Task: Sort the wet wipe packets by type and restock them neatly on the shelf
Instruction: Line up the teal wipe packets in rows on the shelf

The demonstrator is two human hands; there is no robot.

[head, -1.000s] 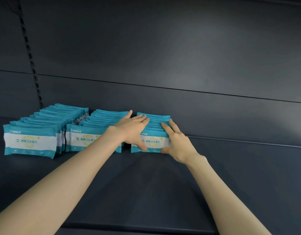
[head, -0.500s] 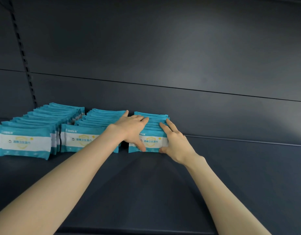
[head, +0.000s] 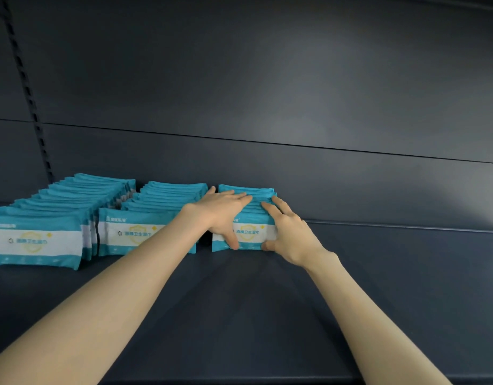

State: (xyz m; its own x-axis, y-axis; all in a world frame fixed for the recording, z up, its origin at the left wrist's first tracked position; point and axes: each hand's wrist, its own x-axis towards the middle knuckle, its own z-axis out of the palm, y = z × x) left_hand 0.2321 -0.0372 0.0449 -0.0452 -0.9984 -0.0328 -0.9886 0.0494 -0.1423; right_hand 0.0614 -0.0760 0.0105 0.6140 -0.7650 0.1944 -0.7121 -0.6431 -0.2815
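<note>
Dark shelf (head: 267, 315) fills most of what I see, w/ its back panel (head: 267, 79) behind and a slotted upright (head: 31, 101) at far left. Three rows of teal-and-white wet wipe packets stand on edge toward the back-left: left row (head: 37, 240) longest, reaching nearest the front; middle row (head: 162, 195) just beside it, partly hidden by the left forearm; right row (head: 249, 232) shortest, a narrow gap away from the middle one. All fronts I can read look like the same type.

Both hands are on the right row. Left hand (head: 223, 209) lies flat, fingers straight along the top edges, thumb down the front packet's face. Right hand (head: 289, 234) has fingers spread over the tops at the row's right end, thumb at the lower front corner. Neither is curled round a packet, they're pressing, not lifting.

Vs. a sec ago: hands and right row have hardly shifted; only the view drifts a bit. Prob. means this row is being squared and tamped, nearly settled. Rest of the shelf to the right has no packets yet.
</note>
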